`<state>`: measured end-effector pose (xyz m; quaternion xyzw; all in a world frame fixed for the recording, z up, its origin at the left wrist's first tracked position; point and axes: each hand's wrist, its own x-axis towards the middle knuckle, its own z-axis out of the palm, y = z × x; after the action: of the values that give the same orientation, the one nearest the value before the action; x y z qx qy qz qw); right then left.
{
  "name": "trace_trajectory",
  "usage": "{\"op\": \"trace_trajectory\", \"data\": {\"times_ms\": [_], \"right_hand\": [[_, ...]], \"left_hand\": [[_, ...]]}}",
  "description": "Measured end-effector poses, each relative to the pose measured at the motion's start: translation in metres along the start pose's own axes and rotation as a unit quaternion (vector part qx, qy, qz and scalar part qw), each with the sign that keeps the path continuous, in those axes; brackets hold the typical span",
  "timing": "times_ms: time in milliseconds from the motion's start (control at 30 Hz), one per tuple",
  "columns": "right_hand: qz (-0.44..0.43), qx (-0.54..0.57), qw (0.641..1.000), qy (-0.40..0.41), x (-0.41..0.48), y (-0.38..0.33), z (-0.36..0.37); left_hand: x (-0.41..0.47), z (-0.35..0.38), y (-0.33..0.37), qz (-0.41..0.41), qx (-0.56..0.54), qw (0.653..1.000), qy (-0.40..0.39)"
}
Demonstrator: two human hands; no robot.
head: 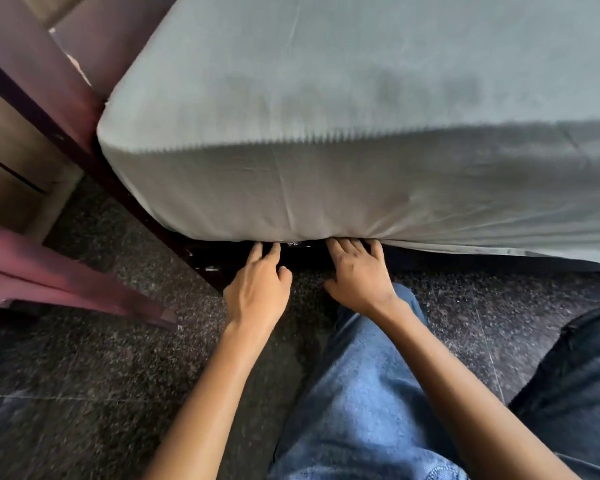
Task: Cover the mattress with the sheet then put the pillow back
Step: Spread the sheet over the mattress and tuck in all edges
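A pale grey-green sheet (326, 98) lies over the top and near side of the mattress, pulled fairly smooth around the left corner. At the lower edge of that side, my left hand (257, 289) and my right hand (359, 275) reach under the mattress, fingers extended and their tips hidden beneath the sheet's hem. The fingers press the fabric in under the mattress. To the right, the sheet's hem (520, 252) hangs loose below the mattress. No pillow is in view.
The dark wooden bed frame (94, 161) runs diagonally at the left. A maroon plastic chair (49, 275) stands at the lower left. The floor (84, 393) is dark speckled stone. My knees in blue jeans (368, 393) are below the hands.
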<state>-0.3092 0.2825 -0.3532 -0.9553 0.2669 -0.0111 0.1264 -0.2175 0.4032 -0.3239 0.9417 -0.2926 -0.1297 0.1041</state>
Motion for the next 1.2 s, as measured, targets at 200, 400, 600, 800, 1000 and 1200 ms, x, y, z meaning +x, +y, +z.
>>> {"op": "trace_trajectory", "data": {"times_ms": [200, 400, 600, 800, 1000, 1200], "right_hand": [[-0.115, 0.136, 0.978, -0.110, -0.035, 0.038, -0.032], [0.107, 0.216, 0.961, 0.133, -0.080, 0.110, -0.034], [0.122, 0.122, 0.968, 0.180, -0.082, 0.113, -0.018], [0.119, 0.045, 0.973, 0.195, -0.076, 0.114, -0.015], [0.134, -0.060, 0.974, 0.173, -0.071, 0.114, -0.012], [0.197, -0.093, 0.961, 0.173, -0.054, 0.109, 0.000]], "left_hand": [[-0.015, 0.039, 0.031, 0.182, -0.175, 0.966, 0.063], [-0.012, 0.074, 0.066, 0.254, -0.082, 0.959, 0.097], [-0.025, 0.076, 0.074, 0.212, -0.102, 0.966, 0.107], [-0.033, 0.085, 0.076, 0.210, -0.100, 0.970, 0.078], [-0.036, 0.069, 0.091, 0.198, -0.095, 0.975, 0.040], [-0.035, 0.077, 0.091, 0.221, -0.069, 0.970, 0.069]]}}
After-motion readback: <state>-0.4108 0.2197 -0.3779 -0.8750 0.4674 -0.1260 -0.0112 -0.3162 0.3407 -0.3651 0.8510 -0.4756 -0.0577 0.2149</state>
